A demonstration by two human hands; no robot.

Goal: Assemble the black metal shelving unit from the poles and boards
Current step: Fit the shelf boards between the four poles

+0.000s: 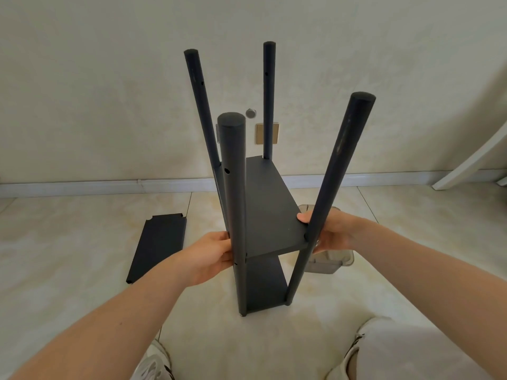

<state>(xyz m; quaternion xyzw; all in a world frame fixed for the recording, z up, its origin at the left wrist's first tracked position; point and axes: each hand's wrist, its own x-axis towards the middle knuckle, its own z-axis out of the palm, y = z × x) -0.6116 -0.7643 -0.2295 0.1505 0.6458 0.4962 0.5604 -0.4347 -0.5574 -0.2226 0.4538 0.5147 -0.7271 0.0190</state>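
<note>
A black shelving unit stands upright on the tiled floor in front of me, with four black poles rising from a bottom board (264, 286). A second black board (270, 207) sits partway up between the poles. My left hand (210, 256) holds that board's left edge beside the near left pole (233, 187). My right hand (330, 230) grips its right edge behind the near right pole (333, 182), thumb on top. The far left pole (201, 105) and far right pole (269, 100) stand behind. One loose black board (157, 250) lies flat on the floor to the left.
A clear plastic container (329, 260) sits on the floor right of the unit, partly behind my right hand. The wall with a gold socket plate (260, 134) is close behind. A white slanted leg (472, 160) stands at far right. My knee and shoe show below.
</note>
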